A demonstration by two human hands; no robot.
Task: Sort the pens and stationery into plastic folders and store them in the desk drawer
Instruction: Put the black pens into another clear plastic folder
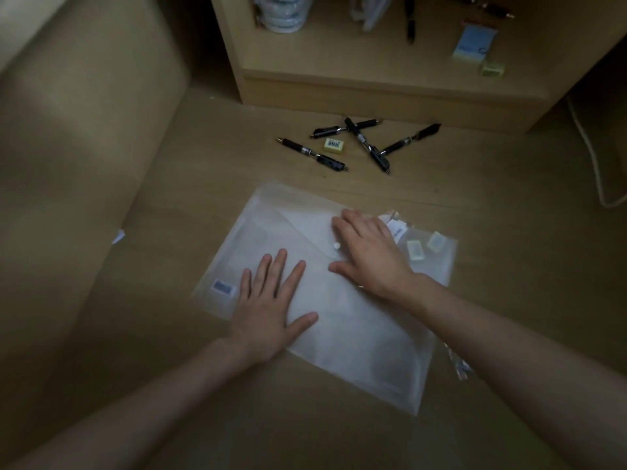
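A translucent plastic folder (356, 347) with a white snap button (337, 246) lies flat on the wooden desk. My left hand (274, 307) presses flat on its left half, fingers spread. My right hand (368, 252) lies flat over the flap beside the button. A second folder (437, 266) underneath pokes out to the right, with small erasers (415, 249) showing through it. Beyond the folders, several black pens (366, 144) lie scattered around a boxed eraser (333, 145).
A wooden shelf unit (373, 86) stands at the back, holding a pen (411, 22), a blue sticky-note pad (475, 42), a small yellow block (492, 68) and a round container (281, 11). A white cable (593, 157) runs down the right. A wooden panel (84, 130) rises at left.
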